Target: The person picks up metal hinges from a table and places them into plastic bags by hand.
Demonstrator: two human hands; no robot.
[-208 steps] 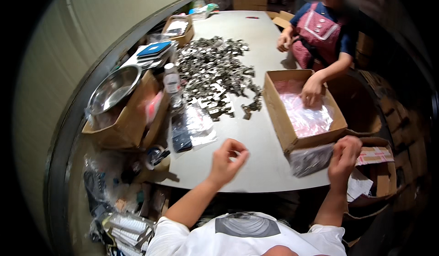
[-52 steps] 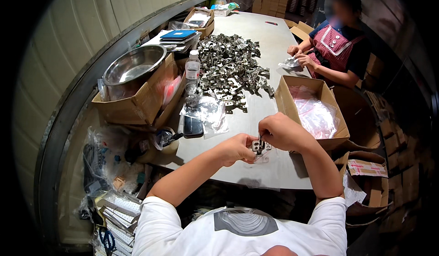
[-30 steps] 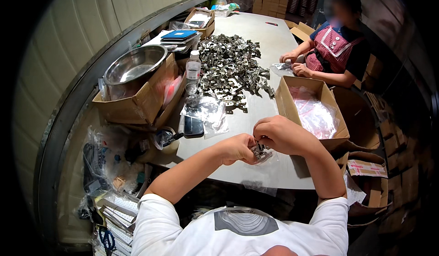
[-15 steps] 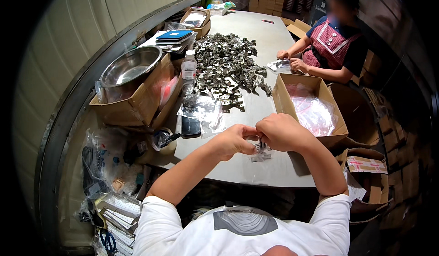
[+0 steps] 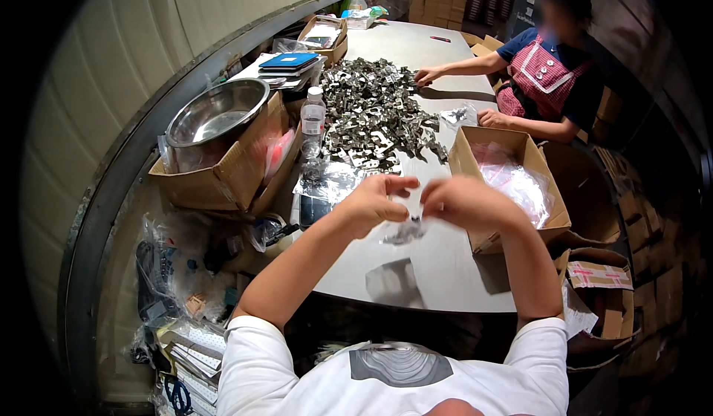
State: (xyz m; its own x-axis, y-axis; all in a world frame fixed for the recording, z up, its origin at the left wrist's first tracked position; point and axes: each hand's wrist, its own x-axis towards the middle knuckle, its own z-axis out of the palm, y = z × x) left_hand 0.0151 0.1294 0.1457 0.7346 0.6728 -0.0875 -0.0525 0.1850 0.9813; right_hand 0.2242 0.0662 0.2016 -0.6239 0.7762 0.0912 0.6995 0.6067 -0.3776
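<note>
My left hand (image 5: 373, 206) is over the near part of the table, its thumb and fingers apart with nothing between them. Facing it, my right hand (image 5: 471, 204) is smeared by motion, so its grip is unclear. Just below and between the hands is a small clear plastic bag (image 5: 403, 232) with metal pieces in it; I cannot tell whether it touches the table or a fingertip. Beyond the hands spreads a big pile of small stamped metal parts (image 5: 375, 108). Clear plastic bags (image 5: 334, 182) lie left of my left hand, partly over a dark phone (image 5: 313, 212).
At right, an open carton (image 5: 462, 148) holds clear bags. Across the table, a person's hand (image 5: 427, 76) touches the pile; their other hand (image 5: 492, 119) rests near a small bag (image 5: 459, 116). A bottle (image 5: 313, 122) and a steel basin (image 5: 215, 111) on a carton (image 5: 197, 182) stand left.
My hands have moved apart, and the left fingers have opened. The small bag, earlier at my fingertips, is slightly left and higher. The other person's hand has reached to the pile.
</note>
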